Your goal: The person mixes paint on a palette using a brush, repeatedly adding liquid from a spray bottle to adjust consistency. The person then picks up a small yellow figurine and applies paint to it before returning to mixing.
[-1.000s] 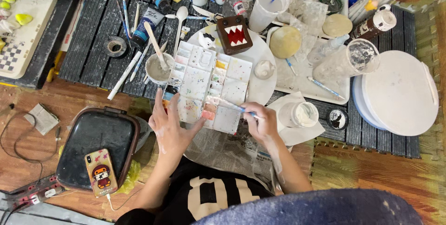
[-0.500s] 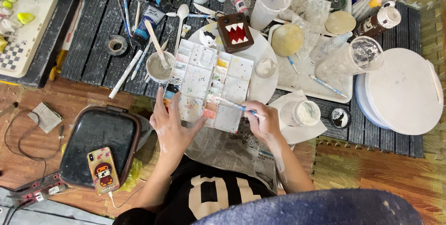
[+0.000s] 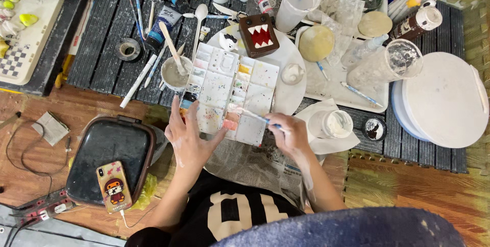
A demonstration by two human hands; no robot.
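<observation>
Right hand [image 3: 290, 136], just right of centre frame, fingers pinched around a thin paintbrush [image 3: 253, 116], bristle end resting in a pinkish well near the lower edge of the white paint palette [image 3: 229, 91]. Left hand [image 3: 190, 137], fingers spread and loose, gripping nothing, fingertips lying against the palette's lower left edge. The palette sits mid-frame, partly over a round white plate [image 3: 288, 68]. Above it, a brown box figure with jagged teeth [image 3: 259, 34]. Left of the palette, a small cup of grey paste [image 3: 175, 73]. Right of the brush hand, an open white jar [image 3: 332, 123]. Lower left, a phone [image 3: 113, 186] lies on a black case [image 3: 104, 155].
</observation>
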